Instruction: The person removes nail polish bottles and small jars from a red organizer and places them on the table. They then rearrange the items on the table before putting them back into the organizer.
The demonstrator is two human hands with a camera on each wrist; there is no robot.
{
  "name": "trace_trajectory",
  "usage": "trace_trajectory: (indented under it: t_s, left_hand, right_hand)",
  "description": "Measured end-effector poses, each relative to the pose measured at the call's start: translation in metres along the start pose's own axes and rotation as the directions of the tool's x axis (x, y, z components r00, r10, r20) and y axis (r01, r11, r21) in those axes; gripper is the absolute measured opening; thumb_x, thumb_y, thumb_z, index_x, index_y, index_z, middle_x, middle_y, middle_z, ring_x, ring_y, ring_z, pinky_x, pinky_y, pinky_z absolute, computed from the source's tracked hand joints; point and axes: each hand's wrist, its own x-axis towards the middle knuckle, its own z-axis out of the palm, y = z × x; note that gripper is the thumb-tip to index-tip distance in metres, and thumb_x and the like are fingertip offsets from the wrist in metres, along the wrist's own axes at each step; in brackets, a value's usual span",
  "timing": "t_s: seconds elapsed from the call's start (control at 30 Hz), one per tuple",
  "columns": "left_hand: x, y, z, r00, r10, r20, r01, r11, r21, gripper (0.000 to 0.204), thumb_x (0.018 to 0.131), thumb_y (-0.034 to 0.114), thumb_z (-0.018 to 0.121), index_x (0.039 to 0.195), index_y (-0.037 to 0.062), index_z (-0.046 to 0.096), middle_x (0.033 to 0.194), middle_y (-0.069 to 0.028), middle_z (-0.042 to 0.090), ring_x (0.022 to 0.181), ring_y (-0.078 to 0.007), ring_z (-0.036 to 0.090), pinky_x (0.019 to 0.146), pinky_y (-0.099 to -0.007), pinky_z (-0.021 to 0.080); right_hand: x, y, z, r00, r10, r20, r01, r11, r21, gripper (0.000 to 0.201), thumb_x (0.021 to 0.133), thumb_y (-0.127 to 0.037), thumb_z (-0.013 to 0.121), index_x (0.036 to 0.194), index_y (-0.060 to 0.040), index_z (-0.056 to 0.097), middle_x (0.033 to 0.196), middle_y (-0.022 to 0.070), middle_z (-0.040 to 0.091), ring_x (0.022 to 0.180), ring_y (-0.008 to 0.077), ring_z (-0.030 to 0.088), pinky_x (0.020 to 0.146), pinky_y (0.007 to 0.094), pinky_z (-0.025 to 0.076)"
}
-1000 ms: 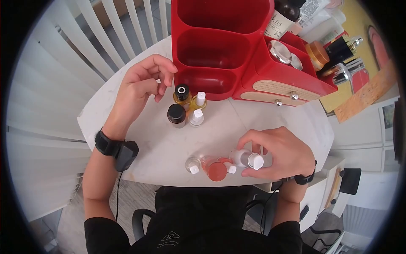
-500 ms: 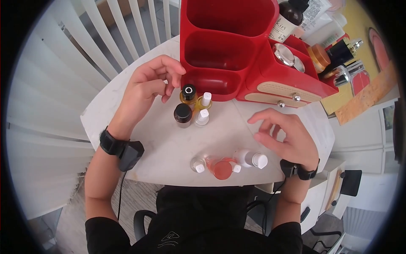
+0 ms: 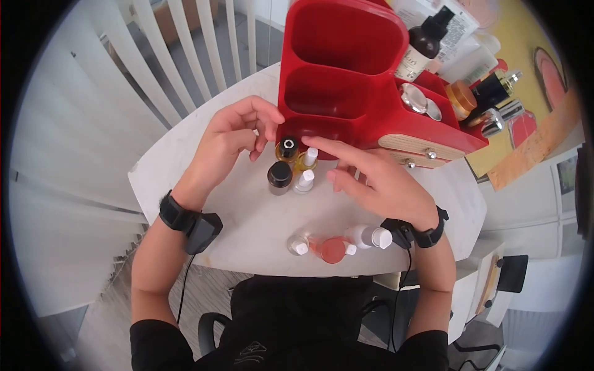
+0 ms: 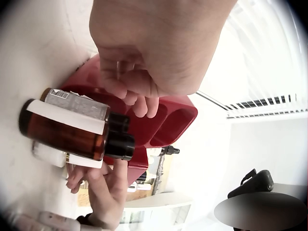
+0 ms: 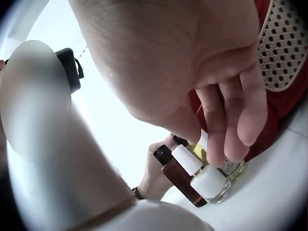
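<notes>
My left hand (image 3: 232,142) hovers beside the bottle cluster with its fingers loosely curled and nothing in them. Over the cluster's right side, my right hand (image 3: 387,185) reaches with a stretched index finger, near the white cap of a yellowish nail polish bottle (image 3: 308,159). Around it stand an amber bottle with a black cap (image 3: 280,178), a yellow bottle with a black cap (image 3: 287,148) and a white nail polish bottle (image 5: 209,183). Behind them rises a red organizer (image 3: 380,111), its front compartment partly covered by the right hand.
Near the table's front edge stand a small clear bottle (image 3: 297,244), an orange bottle (image 3: 332,248), a small white-capped bottle (image 3: 351,249) and a whitish bottle (image 3: 365,237). A dark spray bottle (image 3: 424,43) and silver-lidded jars (image 3: 413,98) sit in the organizer's right part.
The right hand let go of the whitish bottle at the front edge and moved up and left to the cluster. The left hand stays beside the cluster; the head view has shifted slightly.
</notes>
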Motion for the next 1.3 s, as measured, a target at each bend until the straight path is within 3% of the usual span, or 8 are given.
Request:
trace_trajectory:
  t_s: [0.17, 0.23, 0.47, 0.6, 0.67, 0.9, 1.07, 1.3]
  left_hand:
    - [0.002, -0.004, -0.003, 0.999, 0.022, 0.024, -0.022, 1.0, 0.017, 0.052, 0.076, -0.011, 0.046, 0.118, 0.0023, 0.073, 0.096, -0.0035, 0.069, 0.076, -0.01, 0.055, 0.065, -0.0251, 0.045]
    - [0.001, -0.005, -0.003, 1.0, 0.015, 0.006, -0.015, 0.999, 0.034, 0.051, 0.076, -0.01, 0.047, 0.118, 0.002, 0.073, 0.096, -0.0032, 0.069, 0.076, -0.0102, 0.054, 0.065, -0.025, 0.045]
    - [-0.001, -0.003, 0.001, 1.0, 0.003, 0.003, -0.003, 0.999, 0.054, 0.051, 0.076, -0.01, 0.045, 0.117, 0.0028, 0.072, 0.095, -0.0023, 0.067, 0.078, -0.0103, 0.054, 0.065, -0.0253, 0.044]
    - [-0.001, -0.004, 0.001, 1.0, 0.009, -0.021, -0.008, 0.998, 0.062, 0.05, 0.076, -0.009, 0.045, 0.117, 0.003, 0.072, 0.095, -0.0023, 0.066, 0.078, -0.0101, 0.054, 0.065, -0.0252, 0.043]
    - [0.0, -0.005, -0.001, 1.0, 0.003, -0.014, -0.002, 0.998, 0.06, 0.05, 0.076, -0.01, 0.045, 0.117, 0.0033, 0.072, 0.095, -0.0023, 0.066, 0.078, -0.0099, 0.054, 0.064, -0.0249, 0.043]
    - [-0.004, -0.008, -0.005, 1.0, -0.009, 0.002, 0.009, 0.999, 0.044, 0.051, 0.075, -0.011, 0.044, 0.116, 0.0034, 0.072, 0.095, -0.0021, 0.065, 0.079, -0.0099, 0.054, 0.064, -0.0243, 0.043]
    - [-0.005, -0.008, -0.004, 1.0, -0.004, -0.024, 0.006, 0.999, 0.05, 0.053, 0.073, -0.011, 0.044, 0.116, 0.0036, 0.072, 0.095, -0.002, 0.065, 0.08, -0.0101, 0.054, 0.064, -0.0244, 0.043]
    - [-0.004, -0.006, -0.001, 1.0, -0.009, -0.026, 0.01, 0.998, 0.056, 0.046, 0.078, -0.003, 0.047, 0.116, 0.005, 0.072, 0.095, -0.0012, 0.065, 0.08, -0.0101, 0.055, 0.066, -0.026, 0.044]
  right_hand:
    - [0.004, 0.007, 0.006, 0.997, -0.037, -0.064, 0.042, 0.997, 0.064, 0.041, 0.106, -0.011, 0.067, 0.147, -0.0134, 0.067, 0.076, 0.0112, 0.071, 0.063, 0.0268, 0.067, 0.066, 0.0384, 0.053]
    - [0.007, 0.008, 0.006, 0.997, 0.062, -0.045, -0.057, 0.992, 0.114, 0.031, 0.107, -0.013, 0.071, 0.138, -0.0108, 0.069, 0.081, 0.0021, 0.07, 0.072, 0.0112, 0.066, 0.066, 0.0286, 0.05]
    - [0.002, 0.02, 0.014, 0.975, -0.09, -0.202, 0.077, 0.994, -0.071, 0.019, 0.104, -0.014, 0.076, 0.122, -0.0091, 0.073, 0.082, 0.0016, 0.071, 0.074, 0.009, 0.069, 0.063, 0.0278, 0.048]
    - [-0.016, 0.013, 0.003, 0.974, -0.059, -0.217, 0.042, 0.996, -0.082, 0.016, 0.102, -0.015, 0.078, 0.117, -0.0089, 0.076, 0.083, -0.0008, 0.072, 0.077, 0.0099, 0.07, 0.064, 0.0273, 0.05]
    - [-0.024, 0.014, -0.009, 0.994, 0.054, -0.095, -0.053, 0.999, 0.013, 0.017, 0.099, -0.014, 0.081, 0.114, -0.0096, 0.077, 0.093, -0.003, 0.075, 0.084, 0.0109, 0.072, 0.065, 0.0261, 0.051]
    - [-0.035, 0.01, -0.017, 0.997, -0.033, 0.064, 0.031, 0.999, 0.041, 0.024, 0.094, -0.013, 0.085, 0.116, -0.0107, 0.078, 0.113, 0.0, 0.078, 0.095, 0.0117, 0.073, 0.068, 0.0265, 0.057]
    - [-0.03, 0.008, -0.021, 0.942, 0.087, 0.325, -0.132, 0.984, 0.12, 0.03, 0.095, -0.016, 0.086, 0.124, -0.0094, 0.077, 0.118, 0.0033, 0.081, 0.103, 0.0148, 0.075, 0.073, 0.0276, 0.06]
    - [-0.028, 0.013, -0.023, 0.947, 0.033, 0.32, -0.103, 0.973, 0.205, 0.031, 0.102, -0.03, 0.082, 0.121, -0.0057, 0.079, 0.109, 0.0058, 0.082, 0.095, 0.0158, 0.075, 0.072, 0.0296, 0.059]
